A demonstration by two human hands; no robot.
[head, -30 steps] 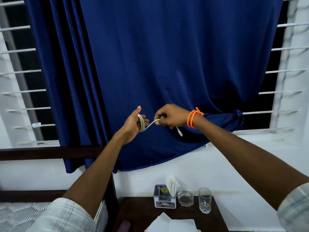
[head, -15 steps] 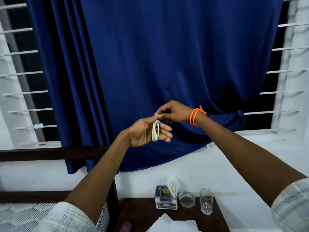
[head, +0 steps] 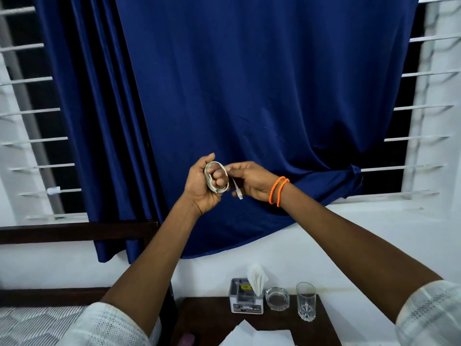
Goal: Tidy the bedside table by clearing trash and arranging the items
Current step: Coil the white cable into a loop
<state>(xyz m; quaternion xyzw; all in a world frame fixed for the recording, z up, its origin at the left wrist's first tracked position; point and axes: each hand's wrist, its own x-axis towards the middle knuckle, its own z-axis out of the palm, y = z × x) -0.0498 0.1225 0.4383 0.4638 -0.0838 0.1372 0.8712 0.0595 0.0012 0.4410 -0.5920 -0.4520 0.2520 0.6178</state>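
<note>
A white charging cable [head: 216, 178] is wound in a coil around the fingers of my left hand [head: 202, 186], held up in front of the blue curtain. My right hand [head: 252, 181], with orange bands at the wrist, pinches the cable's loose end just right of the coil; the plug dangles below it. Far below stands the dark wooden bedside table [head: 214, 320]. On it are a grey organiser box [head: 245, 299] with a white tissue sticking up, a glass ashtray [head: 277, 298], a drinking glass [head: 305, 304] and white paper [head: 257, 337] at the front edge.
A blue curtain [head: 249, 96] hangs over a barred window, knotted at the right. A dark wooden bed headboard [head: 74, 231] and patterned bedding [head: 37, 320] lie to the left of the table. A white wall runs behind the table.
The coil on my left hand has grown as the free length got wound in. My left hand has turned palm-up, and only a short tail with the plug now hangs from my right hand.
</note>
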